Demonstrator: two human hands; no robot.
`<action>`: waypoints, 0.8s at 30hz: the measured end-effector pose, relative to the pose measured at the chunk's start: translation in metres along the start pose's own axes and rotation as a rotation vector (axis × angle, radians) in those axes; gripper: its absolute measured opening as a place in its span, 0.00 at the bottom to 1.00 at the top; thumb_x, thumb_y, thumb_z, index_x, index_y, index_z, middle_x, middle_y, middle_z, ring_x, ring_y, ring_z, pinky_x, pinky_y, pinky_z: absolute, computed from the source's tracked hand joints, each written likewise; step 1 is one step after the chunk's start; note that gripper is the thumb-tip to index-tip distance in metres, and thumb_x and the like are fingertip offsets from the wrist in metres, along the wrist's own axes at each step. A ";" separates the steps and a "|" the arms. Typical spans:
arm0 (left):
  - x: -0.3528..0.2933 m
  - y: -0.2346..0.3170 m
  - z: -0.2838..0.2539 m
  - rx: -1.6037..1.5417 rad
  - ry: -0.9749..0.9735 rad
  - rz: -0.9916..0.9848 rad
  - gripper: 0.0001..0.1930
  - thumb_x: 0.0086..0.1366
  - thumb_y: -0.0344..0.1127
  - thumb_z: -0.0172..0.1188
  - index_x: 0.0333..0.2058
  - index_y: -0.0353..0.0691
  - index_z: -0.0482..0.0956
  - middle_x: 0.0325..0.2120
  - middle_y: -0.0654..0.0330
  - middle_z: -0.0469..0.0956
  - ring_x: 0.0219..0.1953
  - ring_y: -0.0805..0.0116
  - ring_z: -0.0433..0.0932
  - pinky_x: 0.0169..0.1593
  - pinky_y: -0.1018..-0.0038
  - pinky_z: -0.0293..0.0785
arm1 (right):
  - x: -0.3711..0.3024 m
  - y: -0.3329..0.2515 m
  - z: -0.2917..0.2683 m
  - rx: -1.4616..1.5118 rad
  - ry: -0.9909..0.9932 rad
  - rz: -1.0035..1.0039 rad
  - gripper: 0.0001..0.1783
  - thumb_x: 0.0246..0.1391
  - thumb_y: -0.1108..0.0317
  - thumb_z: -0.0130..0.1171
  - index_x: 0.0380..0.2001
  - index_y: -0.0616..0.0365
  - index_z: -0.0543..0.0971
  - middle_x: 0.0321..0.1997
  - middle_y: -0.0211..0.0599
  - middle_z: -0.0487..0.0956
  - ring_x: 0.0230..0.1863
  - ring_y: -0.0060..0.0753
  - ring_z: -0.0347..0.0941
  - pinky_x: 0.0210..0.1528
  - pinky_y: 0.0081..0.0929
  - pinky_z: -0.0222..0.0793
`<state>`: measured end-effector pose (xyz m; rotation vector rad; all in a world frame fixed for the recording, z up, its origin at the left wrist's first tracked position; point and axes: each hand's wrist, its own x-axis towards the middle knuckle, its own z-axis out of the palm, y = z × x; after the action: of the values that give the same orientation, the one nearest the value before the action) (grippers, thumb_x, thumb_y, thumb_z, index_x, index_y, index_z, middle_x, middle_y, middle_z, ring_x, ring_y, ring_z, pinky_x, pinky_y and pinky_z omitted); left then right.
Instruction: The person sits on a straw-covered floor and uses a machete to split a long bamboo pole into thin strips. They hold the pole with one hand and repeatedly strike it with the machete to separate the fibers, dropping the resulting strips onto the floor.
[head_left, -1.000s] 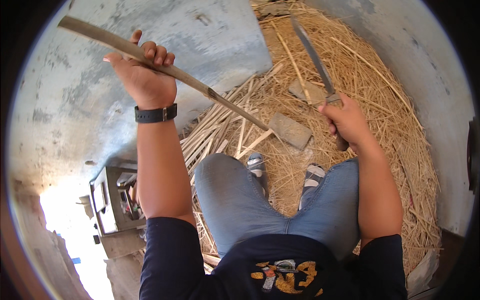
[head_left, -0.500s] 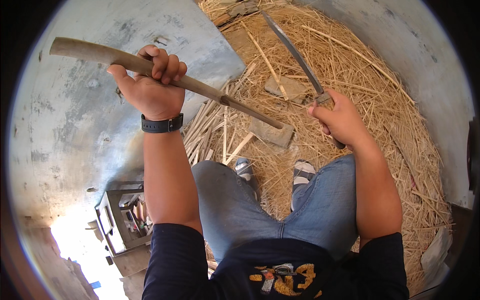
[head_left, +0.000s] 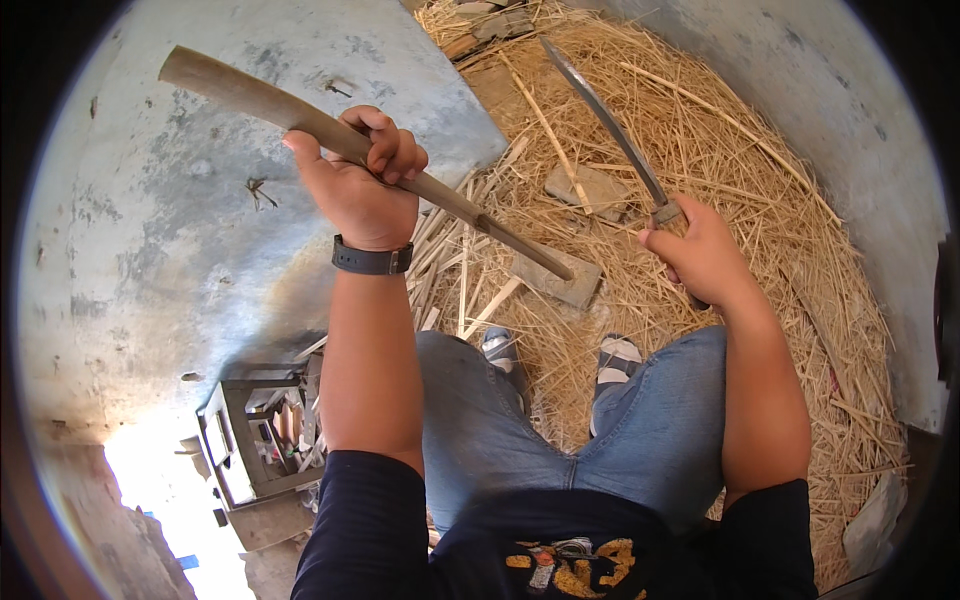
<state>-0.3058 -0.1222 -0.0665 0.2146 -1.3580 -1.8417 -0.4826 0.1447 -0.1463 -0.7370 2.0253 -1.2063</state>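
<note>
My left hand (head_left: 368,180) is closed around a long split bamboo piece (head_left: 450,197), with a watch strap on the wrist below. The bamboo slants from the upper left down to the right, its lower end over a flat stone block (head_left: 560,280); whether it touches the stone I cannot tell. In my right hand (head_left: 705,250) is the handle of a long-bladed knife (head_left: 612,130). Its dark, slightly curved blade points up and away, apart from the bamboo. Part of the handle is hidden behind my fingers.
Bamboo shavings (head_left: 740,170) cover the floor ahead and to the right. Split strips (head_left: 440,250) lie left of the stone. Another flat stone (head_left: 590,190) sits farther off. Walls (head_left: 150,250) stand on both sides, and a wooden cabinet (head_left: 265,440) with odds and ends is at lower left.
The bamboo and my left hand appear farther right and slightly higher at the hand's end. My right hand with the knife has shifted slightly right and down. Both grips are unchanged.
</note>
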 end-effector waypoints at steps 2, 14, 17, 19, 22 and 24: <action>-0.001 -0.001 -0.001 0.016 0.029 0.016 0.40 0.63 0.77 0.33 0.30 0.43 0.75 0.17 0.69 0.59 0.19 0.73 0.54 0.29 0.73 0.54 | 0.000 -0.003 0.002 0.011 -0.016 0.019 0.26 0.51 0.62 0.65 0.50 0.66 0.75 0.22 0.29 0.73 0.19 0.22 0.68 0.21 0.24 0.63; -0.002 -0.021 -0.001 0.409 0.284 0.233 0.24 0.74 0.57 0.42 0.46 0.39 0.70 0.37 0.58 0.71 0.38 0.65 0.72 0.45 0.65 0.67 | 0.000 -0.005 0.002 0.057 -0.030 0.043 0.24 0.51 0.63 0.65 0.48 0.66 0.75 0.22 0.31 0.73 0.19 0.24 0.70 0.22 0.25 0.65; -0.003 -0.021 -0.002 0.490 0.249 0.283 0.23 0.74 0.54 0.45 0.48 0.37 0.68 0.43 0.53 0.74 0.44 0.60 0.75 0.50 0.63 0.70 | 0.001 -0.003 0.001 0.043 -0.019 0.038 0.23 0.51 0.63 0.65 0.47 0.65 0.76 0.23 0.31 0.74 0.20 0.24 0.70 0.22 0.26 0.66; -0.003 -0.014 -0.003 0.478 0.199 0.309 0.24 0.73 0.54 0.46 0.49 0.36 0.68 0.46 0.50 0.75 0.46 0.57 0.77 0.51 0.62 0.71 | 0.000 -0.003 0.002 0.034 -0.017 0.038 0.22 0.51 0.63 0.66 0.46 0.65 0.76 0.23 0.32 0.74 0.20 0.24 0.71 0.22 0.26 0.66; 0.002 -0.001 -0.006 0.541 0.105 0.383 0.23 0.73 0.52 0.49 0.51 0.35 0.66 0.46 0.46 0.76 0.46 0.56 0.79 0.51 0.63 0.74 | -0.001 -0.004 0.001 0.014 -0.020 0.040 0.22 0.50 0.63 0.66 0.45 0.65 0.76 0.23 0.32 0.75 0.20 0.24 0.71 0.22 0.26 0.66; 0.006 0.011 0.000 0.515 0.121 0.459 0.21 0.73 0.50 0.50 0.49 0.35 0.68 0.41 0.49 0.79 0.42 0.57 0.81 0.48 0.65 0.75 | -0.001 -0.003 0.000 -0.020 -0.021 0.029 0.22 0.50 0.63 0.66 0.45 0.65 0.76 0.23 0.32 0.75 0.19 0.24 0.70 0.22 0.26 0.66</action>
<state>-0.3044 -0.1272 -0.0555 0.2489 -1.6166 -1.0695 -0.4815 0.1446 -0.1435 -0.7247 2.0272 -1.1590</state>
